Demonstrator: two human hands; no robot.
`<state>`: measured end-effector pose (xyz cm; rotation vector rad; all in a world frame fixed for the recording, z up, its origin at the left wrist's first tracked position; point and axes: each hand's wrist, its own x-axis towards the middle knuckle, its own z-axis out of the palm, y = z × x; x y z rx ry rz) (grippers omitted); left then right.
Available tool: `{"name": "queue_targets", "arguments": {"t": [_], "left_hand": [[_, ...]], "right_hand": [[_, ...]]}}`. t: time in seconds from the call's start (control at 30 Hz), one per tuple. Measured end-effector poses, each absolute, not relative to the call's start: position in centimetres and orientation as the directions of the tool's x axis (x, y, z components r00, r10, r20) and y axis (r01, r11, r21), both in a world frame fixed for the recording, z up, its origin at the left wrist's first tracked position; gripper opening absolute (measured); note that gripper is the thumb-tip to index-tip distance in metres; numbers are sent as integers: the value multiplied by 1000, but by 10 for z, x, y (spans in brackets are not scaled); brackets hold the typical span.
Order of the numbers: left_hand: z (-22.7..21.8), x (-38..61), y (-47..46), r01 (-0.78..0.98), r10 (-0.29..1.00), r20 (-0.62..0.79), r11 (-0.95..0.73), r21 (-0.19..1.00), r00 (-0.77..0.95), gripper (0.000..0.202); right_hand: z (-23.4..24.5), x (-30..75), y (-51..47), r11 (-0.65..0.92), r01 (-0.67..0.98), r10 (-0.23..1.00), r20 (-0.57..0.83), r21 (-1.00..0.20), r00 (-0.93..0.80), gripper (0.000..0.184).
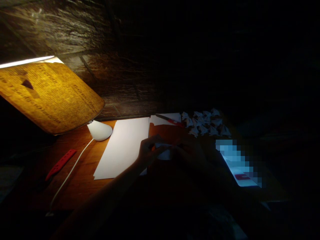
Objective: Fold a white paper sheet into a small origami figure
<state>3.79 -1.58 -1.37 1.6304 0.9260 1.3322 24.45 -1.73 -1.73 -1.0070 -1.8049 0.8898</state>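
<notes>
The left hand (147, 151) pinches a small paper (164, 155) over the table (83, 173); the right hand (188, 149) meets its right edge, but the dark hides whether that grip closes. This 1 paper looks part-folded. A cluster of folded pieces (213, 130) lies farther right, seemingly done, while white sheets (122, 146) lie flat and unfolded beside the left hand.
</notes>
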Motion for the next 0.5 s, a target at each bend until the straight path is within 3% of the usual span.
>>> {"name": "queue_targets", "arguments": {"t": [0.5], "left_hand": [[-8,32,-12,-63,920,380,-376,925,96,26]], "right_hand": [[-9,247,-16,420,195,895,370,-886,-247,34]]}}
